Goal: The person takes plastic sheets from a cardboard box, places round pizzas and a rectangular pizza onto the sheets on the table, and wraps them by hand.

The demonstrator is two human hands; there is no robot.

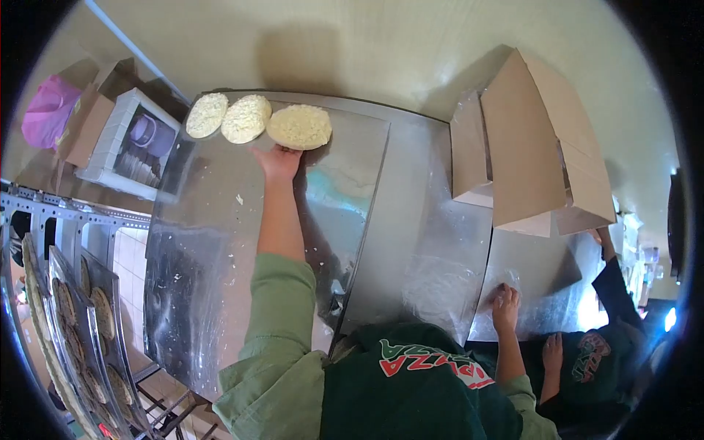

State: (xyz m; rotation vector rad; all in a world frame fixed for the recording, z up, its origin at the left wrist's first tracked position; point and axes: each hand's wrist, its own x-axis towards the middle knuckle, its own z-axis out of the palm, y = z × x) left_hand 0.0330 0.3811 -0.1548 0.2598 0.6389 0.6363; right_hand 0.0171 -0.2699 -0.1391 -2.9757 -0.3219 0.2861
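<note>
My left hand [279,163] reaches to the back of the metal table [213,242], its fingers under the near edge of a round cheese-topped pizza base [299,126]. Two similar pizza bases lie to its left, one at the far left [207,115] and one in the middle [246,119], overlapping or touching. My right hand [506,306] is low over the right part of the worktop, with its fingers curled on a bit of clear plastic film [512,279]. More crumpled clear film [440,290] lies just left of that hand.
Open cardboard boxes [524,147] stand at the back right. A co-worker's hand [552,356] and dark sleeve are at the right. On the left are a white crate [110,150], a pink bag [50,111] and a metal rack [66,220] with trays of round bases.
</note>
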